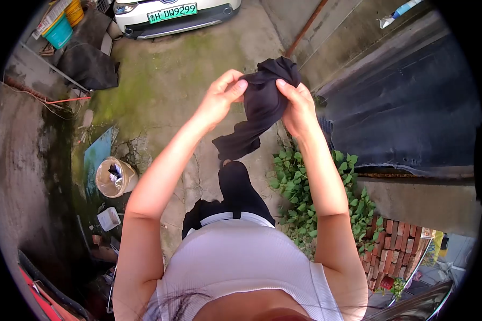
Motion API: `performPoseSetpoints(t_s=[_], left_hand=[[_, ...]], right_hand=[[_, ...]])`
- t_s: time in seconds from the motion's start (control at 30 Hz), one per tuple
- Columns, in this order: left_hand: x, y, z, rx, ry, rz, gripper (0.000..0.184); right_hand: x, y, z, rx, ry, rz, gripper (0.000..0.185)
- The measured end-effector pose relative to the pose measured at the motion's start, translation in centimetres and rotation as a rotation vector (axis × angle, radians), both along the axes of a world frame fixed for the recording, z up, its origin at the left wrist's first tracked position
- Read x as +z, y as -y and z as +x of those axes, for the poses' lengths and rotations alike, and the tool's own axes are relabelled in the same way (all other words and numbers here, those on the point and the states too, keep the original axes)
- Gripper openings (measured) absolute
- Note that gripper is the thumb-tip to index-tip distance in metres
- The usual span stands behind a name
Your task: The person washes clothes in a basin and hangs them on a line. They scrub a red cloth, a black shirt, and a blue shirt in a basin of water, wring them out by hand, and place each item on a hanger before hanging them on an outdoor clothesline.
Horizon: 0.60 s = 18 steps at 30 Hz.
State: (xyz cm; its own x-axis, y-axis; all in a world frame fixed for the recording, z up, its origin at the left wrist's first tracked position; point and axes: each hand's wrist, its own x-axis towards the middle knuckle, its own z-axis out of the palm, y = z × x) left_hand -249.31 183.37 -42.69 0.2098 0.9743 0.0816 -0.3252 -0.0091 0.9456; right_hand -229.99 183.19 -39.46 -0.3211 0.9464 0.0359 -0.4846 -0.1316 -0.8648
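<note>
One black cloth [265,101] hangs at twelve o'clock, gripped by left hand [225,94] and right hand [298,109]: raised, but bunched, unspread.

- Bright, soft daylight on the concrete [198,155].
- Forearms [168,166] bright, upper arms [136,257] shaded.
- Left hand [222,96] and right hand [298,107] brightly lit, in focus.
- Black cloth [265,104]: folds only weakly visible.
- Dull sheen on the dark sheet [401,101] at right.
- Lower left side dim.
- Fisheye bending toward the edges; black rounded border.
</note>
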Motion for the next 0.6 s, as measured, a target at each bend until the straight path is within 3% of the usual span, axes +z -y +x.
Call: performPoseSetpoints(t_s=[0.07,0.13,0.2,0.33,0.4,0.53,0.6], left_hand=[[0.6,-5.7,-1.0,0.098,-0.024,0.025,0.019],[2.7,-11.7,-0.7,0.147,-0.015,0.117,0.019],[4.2,-16.0,-0.5,0.164,-0.026,0.164,0.019],[6.4,-25.2,0.8,-0.013,-0.144,0.236,0.018],[7.6,-29.3,1.8,-0.131,-0.242,0.261,0.016],[6.6,-38.7,3.9,-0.196,-0.327,0.329,0.012],[6.6,-43.8,3.9,-0.194,-0.413,0.381,0.014]], right_hand=[[0.5,-4.6,0.4,-0.062,0.129,0.095,0.035],[-0.8,-10.4,1.0,-0.216,0.317,0.203,0.051],[-0.2,-15.5,2.0,-0.304,0.894,0.298,0.059],[1.8,-23.3,1.3,-0.406,0.986,0.366,0.056],[2.5,-27.6,0.8,-0.829,1.405,0.667,0.05],[1.3,-36.9,0.6,-0.742,1.128,0.824,0.028],[0.7,-41.6,0.4,-0.639,0.908,0.563,0.015]])
